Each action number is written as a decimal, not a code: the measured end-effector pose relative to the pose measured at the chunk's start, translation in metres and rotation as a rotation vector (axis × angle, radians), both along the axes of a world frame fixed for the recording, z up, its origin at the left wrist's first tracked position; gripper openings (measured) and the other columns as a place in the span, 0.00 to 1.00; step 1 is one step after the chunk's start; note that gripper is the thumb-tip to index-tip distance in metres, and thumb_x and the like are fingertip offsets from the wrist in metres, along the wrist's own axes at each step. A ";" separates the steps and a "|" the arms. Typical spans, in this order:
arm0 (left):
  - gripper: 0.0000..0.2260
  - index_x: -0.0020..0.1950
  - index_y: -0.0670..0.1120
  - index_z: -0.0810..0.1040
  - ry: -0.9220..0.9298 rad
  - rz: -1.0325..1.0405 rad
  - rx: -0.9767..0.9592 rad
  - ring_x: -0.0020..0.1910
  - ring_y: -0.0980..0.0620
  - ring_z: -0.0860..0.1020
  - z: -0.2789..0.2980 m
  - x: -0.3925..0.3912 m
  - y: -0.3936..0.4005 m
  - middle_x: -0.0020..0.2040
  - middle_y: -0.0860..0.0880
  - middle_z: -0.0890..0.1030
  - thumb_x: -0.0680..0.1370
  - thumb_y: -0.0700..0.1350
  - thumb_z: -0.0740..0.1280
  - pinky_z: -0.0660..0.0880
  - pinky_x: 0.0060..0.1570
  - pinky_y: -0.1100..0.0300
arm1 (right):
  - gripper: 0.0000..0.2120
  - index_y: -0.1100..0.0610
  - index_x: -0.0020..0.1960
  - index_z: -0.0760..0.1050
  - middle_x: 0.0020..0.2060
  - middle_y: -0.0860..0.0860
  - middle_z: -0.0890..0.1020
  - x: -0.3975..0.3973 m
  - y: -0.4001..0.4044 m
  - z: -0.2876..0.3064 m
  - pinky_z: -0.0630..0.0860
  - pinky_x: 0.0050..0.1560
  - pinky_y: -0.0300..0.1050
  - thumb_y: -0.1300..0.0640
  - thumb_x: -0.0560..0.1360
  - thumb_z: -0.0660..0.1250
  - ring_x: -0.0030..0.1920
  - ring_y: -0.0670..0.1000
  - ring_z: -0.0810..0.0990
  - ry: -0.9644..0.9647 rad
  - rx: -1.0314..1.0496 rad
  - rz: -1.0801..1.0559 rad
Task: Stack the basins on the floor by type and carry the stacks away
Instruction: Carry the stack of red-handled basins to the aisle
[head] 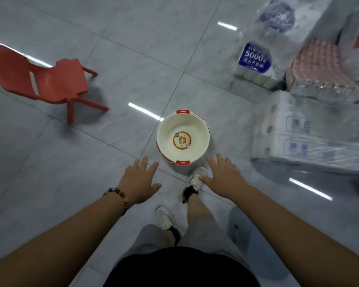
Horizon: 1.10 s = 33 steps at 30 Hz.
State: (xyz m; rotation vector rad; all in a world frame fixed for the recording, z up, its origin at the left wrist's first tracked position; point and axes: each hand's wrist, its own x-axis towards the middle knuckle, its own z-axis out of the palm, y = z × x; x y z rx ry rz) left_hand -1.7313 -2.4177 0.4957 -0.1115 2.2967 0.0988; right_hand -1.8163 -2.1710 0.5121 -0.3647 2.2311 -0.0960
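Both the left hand and right hand reached empty, fingers spread, apparently to flank the red-trimmed white basin.

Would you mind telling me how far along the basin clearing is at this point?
Only one white basin with red handles shows on the floor, so most may already be gone, though nothing here confirms that. In hand: the left hand and right hand reach toward it, fingers spread, holding nothing. Left: gripping the basin, lifting it and carrying it away.
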 end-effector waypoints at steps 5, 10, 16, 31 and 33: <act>0.35 0.81 0.52 0.47 -0.057 0.007 -0.012 0.79 0.37 0.53 -0.053 -0.068 -0.018 0.81 0.40 0.48 0.80 0.64 0.56 0.57 0.75 0.41 | 0.35 0.50 0.80 0.49 0.79 0.58 0.52 -0.066 -0.012 -0.050 0.56 0.75 0.62 0.38 0.79 0.58 0.78 0.62 0.53 -0.028 0.045 0.009; 0.34 0.81 0.51 0.49 -0.058 -0.009 0.024 0.79 0.38 0.53 -0.130 -0.127 -0.038 0.81 0.40 0.49 0.80 0.62 0.57 0.58 0.75 0.41 | 0.35 0.50 0.80 0.49 0.79 0.57 0.51 -0.115 -0.029 -0.126 0.56 0.75 0.61 0.40 0.80 0.59 0.78 0.62 0.53 -0.098 0.097 -0.061; 0.34 0.81 0.51 0.51 -0.113 -0.086 0.029 0.77 0.38 0.57 -0.284 -0.192 -0.059 0.80 0.39 0.52 0.79 0.62 0.59 0.61 0.73 0.40 | 0.36 0.49 0.79 0.50 0.79 0.57 0.54 -0.154 -0.047 -0.258 0.59 0.74 0.62 0.38 0.78 0.60 0.77 0.62 0.56 -0.102 0.151 -0.075; 0.42 0.82 0.47 0.47 -0.077 0.802 0.293 0.74 0.40 0.64 -0.533 -0.229 -0.116 0.79 0.41 0.58 0.75 0.47 0.70 0.65 0.69 0.48 | 0.34 0.59 0.74 0.57 0.64 0.56 0.70 -0.115 -0.031 -0.536 0.67 0.49 0.48 0.53 0.75 0.72 0.54 0.53 0.70 -0.457 0.021 -1.506; 0.38 0.79 0.46 0.59 -0.215 1.006 0.440 0.67 0.44 0.71 -0.546 -0.223 -0.118 0.72 0.45 0.70 0.73 0.49 0.73 0.69 0.63 0.52 | 0.27 0.57 0.69 0.65 0.60 0.55 0.72 -0.110 -0.031 -0.553 0.69 0.54 0.52 0.51 0.75 0.71 0.55 0.54 0.71 -0.550 -0.016 -1.608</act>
